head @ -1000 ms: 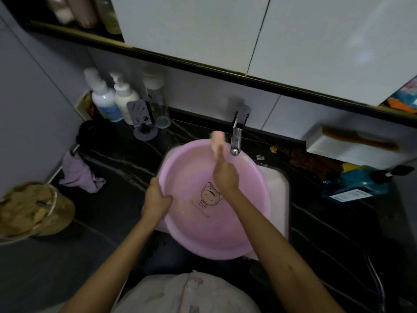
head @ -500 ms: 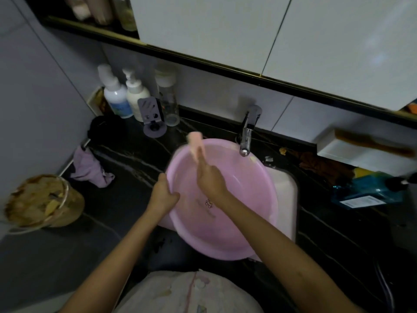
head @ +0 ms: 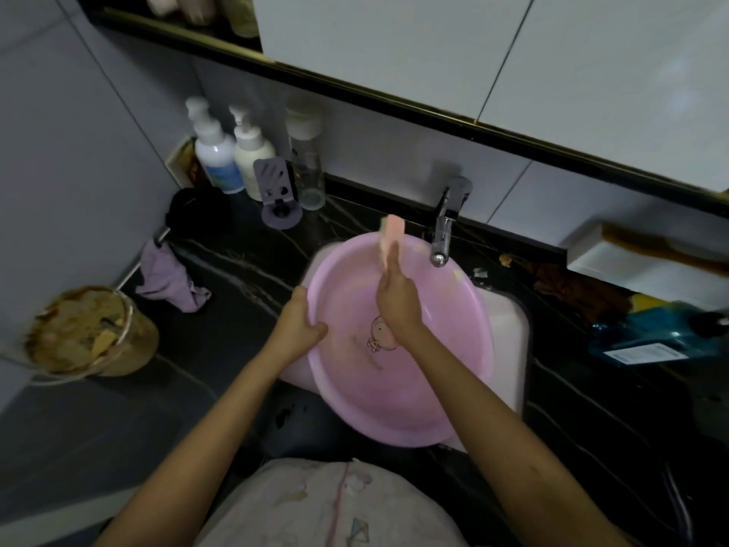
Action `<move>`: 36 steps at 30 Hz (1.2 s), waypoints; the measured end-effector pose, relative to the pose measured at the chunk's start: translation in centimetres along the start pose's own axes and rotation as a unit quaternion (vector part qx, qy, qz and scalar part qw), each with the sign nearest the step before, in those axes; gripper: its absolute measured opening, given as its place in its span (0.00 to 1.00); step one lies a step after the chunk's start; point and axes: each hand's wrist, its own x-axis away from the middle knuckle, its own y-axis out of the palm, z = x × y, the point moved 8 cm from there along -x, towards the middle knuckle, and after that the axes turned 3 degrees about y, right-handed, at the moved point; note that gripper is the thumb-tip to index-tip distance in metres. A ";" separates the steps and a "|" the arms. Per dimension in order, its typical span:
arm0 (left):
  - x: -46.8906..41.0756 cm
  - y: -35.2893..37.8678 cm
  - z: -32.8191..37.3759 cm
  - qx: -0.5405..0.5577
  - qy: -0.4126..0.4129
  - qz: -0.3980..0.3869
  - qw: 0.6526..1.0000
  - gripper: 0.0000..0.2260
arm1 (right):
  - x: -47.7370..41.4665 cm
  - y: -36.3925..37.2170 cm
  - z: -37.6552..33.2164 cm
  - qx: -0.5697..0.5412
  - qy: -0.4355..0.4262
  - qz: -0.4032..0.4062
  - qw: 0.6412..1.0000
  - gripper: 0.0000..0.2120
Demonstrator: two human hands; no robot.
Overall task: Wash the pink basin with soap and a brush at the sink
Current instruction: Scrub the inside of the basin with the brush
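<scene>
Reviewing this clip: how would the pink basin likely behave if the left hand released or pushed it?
Probably light: the left hand steadies the pink basin by its rim alone. Likely tippy: it lies across the sink, overhanging the near edge. Possibly slippery: smooth plastic, scrubbed by the brush in the right hand, though wetness isn't clear.

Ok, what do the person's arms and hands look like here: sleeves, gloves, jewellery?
The left hand and right hand are bare, no gloves, rings or watch visible. No sleeves in view. Below, a pale top with a pink stripe.
</scene>
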 end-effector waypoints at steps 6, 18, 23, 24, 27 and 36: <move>0.0 -0.1 -0.3 0.005 0.011 0.002 1.000 0.19 | 1.4 2.0 -0.9 0.070 -0.080 -0.065 0.992 0.26; 0.0 -0.6 0.8 0.001 0.028 -0.007 1.000 0.17 | 1.2 0.6 -1.4 0.000 -0.018 -0.029 0.999 0.22; 0.1 -0.6 0.7 0.000 0.024 -0.002 1.000 0.18 | 2.1 2.1 -1.4 0.111 -0.104 -0.065 0.986 0.34; 0.1 -0.6 0.7 0.003 0.023 -0.002 1.000 0.18 | 0.8 1.0 -0.7 0.092 -0.051 -0.032 0.994 0.35; 0.1 -0.6 0.8 0.011 0.021 0.001 1.000 0.18 | 1.1 0.8 -2.0 0.121 -0.036 -0.016 0.992 0.33; 0.2 -0.5 0.3 0.012 0.014 0.010 1.000 0.18 | -2.5 -2.1 -0.5 0.122 0.015 0.036 0.992 0.31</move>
